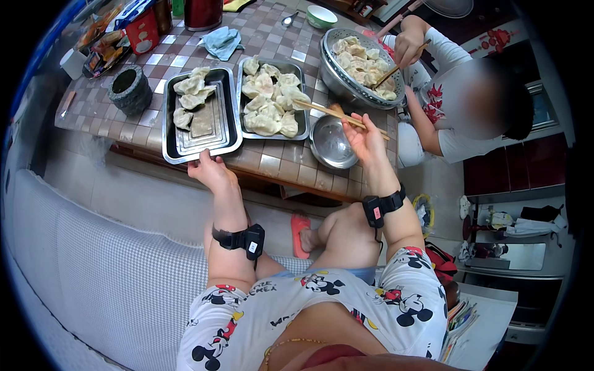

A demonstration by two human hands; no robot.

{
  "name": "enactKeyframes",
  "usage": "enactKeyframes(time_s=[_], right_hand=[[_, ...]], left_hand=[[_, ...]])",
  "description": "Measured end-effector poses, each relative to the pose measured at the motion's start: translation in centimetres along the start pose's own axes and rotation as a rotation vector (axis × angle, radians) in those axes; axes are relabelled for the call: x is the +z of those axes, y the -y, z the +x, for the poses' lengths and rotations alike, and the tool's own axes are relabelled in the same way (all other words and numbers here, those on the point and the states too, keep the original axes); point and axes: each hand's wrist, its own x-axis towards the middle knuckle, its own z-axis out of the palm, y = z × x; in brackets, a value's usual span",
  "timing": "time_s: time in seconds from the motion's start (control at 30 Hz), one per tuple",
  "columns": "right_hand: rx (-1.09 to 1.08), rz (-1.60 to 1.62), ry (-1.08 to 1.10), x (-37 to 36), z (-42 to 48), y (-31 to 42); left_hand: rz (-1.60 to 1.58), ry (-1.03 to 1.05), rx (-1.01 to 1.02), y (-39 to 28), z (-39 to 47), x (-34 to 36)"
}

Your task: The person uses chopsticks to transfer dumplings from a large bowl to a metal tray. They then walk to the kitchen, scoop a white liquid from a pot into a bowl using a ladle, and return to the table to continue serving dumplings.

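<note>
My left hand [212, 172] grips the near rim of a rectangular metal tray [222, 137], which holds several dumplings [190, 86] towards its far and left sides. In my right hand [366, 139] is a pair of wooden chopsticks [332, 112]. Their tips reach the right side of a second metal tray [306, 131], touching or just above the dumplings [267, 99] heaped in it; I cannot tell which. Below the chopsticks stands a round steel bowl [332, 143], close to my right hand.
Across the table corner, another person's hand [408, 46] works chopsticks [390, 76] in a steel colander [330, 44] of dumplings. A stone mortar [130, 92], a blue cloth [222, 42], a green-white bowl [321, 17] and a spoon [289, 19] sit on the tiled table [274, 155].
</note>
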Motion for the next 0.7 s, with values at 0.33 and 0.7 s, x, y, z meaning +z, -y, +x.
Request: enactKeyframes(time_s=[0.33,0.7], right_hand=[[-0.082,0.023,-0.032,2.9,7.3,0.0],[-0.348,-0.218,0.026,7.3,9.1,-2.4]], left_hand=[[-0.018,0.040,0.030,0.5,0.6,-0.1],[0.071,-0.021,0.019,-0.1,-0.2,0.3]])
